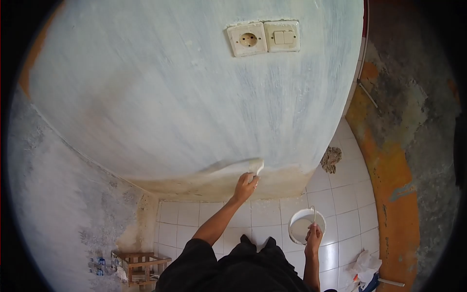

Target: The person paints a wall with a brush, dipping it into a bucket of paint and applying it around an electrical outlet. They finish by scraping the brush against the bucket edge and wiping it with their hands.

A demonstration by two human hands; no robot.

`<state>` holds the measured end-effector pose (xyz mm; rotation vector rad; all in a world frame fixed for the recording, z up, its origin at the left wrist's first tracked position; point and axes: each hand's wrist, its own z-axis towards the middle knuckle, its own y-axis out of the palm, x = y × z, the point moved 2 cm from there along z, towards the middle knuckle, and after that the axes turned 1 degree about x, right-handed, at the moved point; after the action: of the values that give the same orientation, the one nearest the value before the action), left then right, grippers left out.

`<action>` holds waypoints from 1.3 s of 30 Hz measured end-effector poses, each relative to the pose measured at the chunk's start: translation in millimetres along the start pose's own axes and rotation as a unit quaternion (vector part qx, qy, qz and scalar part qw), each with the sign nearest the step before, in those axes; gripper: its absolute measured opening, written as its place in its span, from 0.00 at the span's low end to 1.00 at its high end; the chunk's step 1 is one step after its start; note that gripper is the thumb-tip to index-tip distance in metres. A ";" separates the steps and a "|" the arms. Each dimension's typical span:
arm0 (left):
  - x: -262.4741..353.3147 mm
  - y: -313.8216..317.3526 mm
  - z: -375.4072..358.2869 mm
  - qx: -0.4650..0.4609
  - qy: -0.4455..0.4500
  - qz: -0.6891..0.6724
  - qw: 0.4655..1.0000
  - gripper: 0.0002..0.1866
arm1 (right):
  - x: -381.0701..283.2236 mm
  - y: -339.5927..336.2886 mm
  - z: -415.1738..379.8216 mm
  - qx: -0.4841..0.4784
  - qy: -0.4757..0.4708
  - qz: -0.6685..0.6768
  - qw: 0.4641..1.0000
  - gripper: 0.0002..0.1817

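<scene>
My left hand (246, 186) is closed round the handle of a paint brush (257, 167), whose bristles touch the lower part of the pale blue-white wall (185, 112). Below the brush a brownish band runs along the wall's foot. At the lower right, my right hand (314, 234) grips the thin handle of a white bucket (293, 228). Whitish paint shows inside the bucket, which hangs over the tiled floor in front of my right side.
A socket (248, 39) and a switch (284, 37) sit high on the wall. A wooden crate (141, 263) stands lower left, beside plastic bottles (99, 265). A crumpled cloth (331, 160) lies by the wall's right corner; a plastic bag (366, 265) is lower right.
</scene>
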<state>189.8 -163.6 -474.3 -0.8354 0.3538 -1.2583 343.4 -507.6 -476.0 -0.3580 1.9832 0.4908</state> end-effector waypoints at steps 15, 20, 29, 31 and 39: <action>-4.4 -295.5 208.1 0.078 -0.046 0.017 0.996 0.19 | 3.8 12.6 10.7 -0.018 0.002 -0.003 1.000 0.19; 4.2 -339.7 242.1 0.263 0.100 0.087 0.956 0.18 | 1.9 23.7 14.2 -0.028 0.002 -0.012 1.000 0.19; -49.4 -205.7 169.8 0.263 0.103 0.146 0.948 0.24 | 2.6 43.9 7.7 -0.045 0.001 -0.028 0.999 0.19; -53.0 -156.0 127.3 0.229 0.075 0.124 0.963 0.24 | 0.2 47.8 2.2 -0.044 0.002 -0.033 0.999 0.18; -24.7 -82.8 11.0 0.079 0.008 0.036 0.996 0.19 | 19.3 58.4 -16.0 -0.019 -0.006 -0.037 0.999 0.19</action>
<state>132.3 -142.5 -412.3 -0.6739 0.2902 -1.2099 296.2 -465.2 -476.2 -0.4497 1.9427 0.4826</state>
